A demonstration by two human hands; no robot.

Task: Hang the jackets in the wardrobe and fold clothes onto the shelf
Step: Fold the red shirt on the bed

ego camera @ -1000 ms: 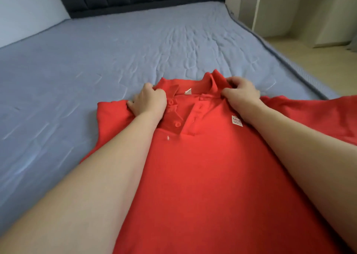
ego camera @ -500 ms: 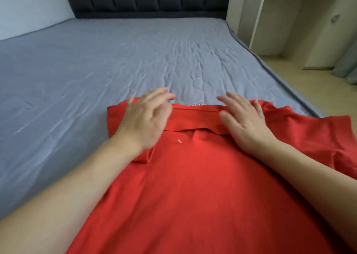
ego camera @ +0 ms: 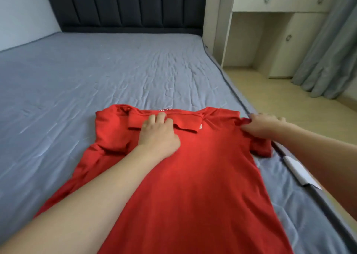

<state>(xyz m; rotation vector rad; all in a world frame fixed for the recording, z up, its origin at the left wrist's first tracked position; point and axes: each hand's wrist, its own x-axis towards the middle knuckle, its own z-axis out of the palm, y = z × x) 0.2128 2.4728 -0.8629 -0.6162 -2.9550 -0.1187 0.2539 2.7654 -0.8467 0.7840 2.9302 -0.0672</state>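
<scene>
- Red short-sleeved polo shirt (ego camera: 202, 176) of soft knit, spread back-up on the grey-blue quilted mattress (ego camera: 96, 76), collar end farthest from the camera, right sleeve right at the mattress edge.
- Left hand (ego camera: 157, 132) flat over the folded collar (ego camera: 185, 121), fingers straight and slightly apart, pressing down, gripping nothing.
- Right hand (ego camera: 264, 126) at the shoulder seam of the right sleeve (ego camera: 258, 149), thumb and fingers pinching a tuck of red cloth.
- Likely next: folding that sleeve inward across the back.
- Risk of the whole shirt dragging sideways if left-hand pressure lifts during the pull.
- Risk of the sleeve slipping over the mattress edge toward the pale wooden floor (ego camera: 280, 99), given how near it lies.
- Risk of a crooked fold from bunched cloth at the left shoulder (ego camera: 108, 118), not yet smoothed.
- White paper tag (ego camera: 297, 171) beside the hem side, possibly catching under the fold.
</scene>
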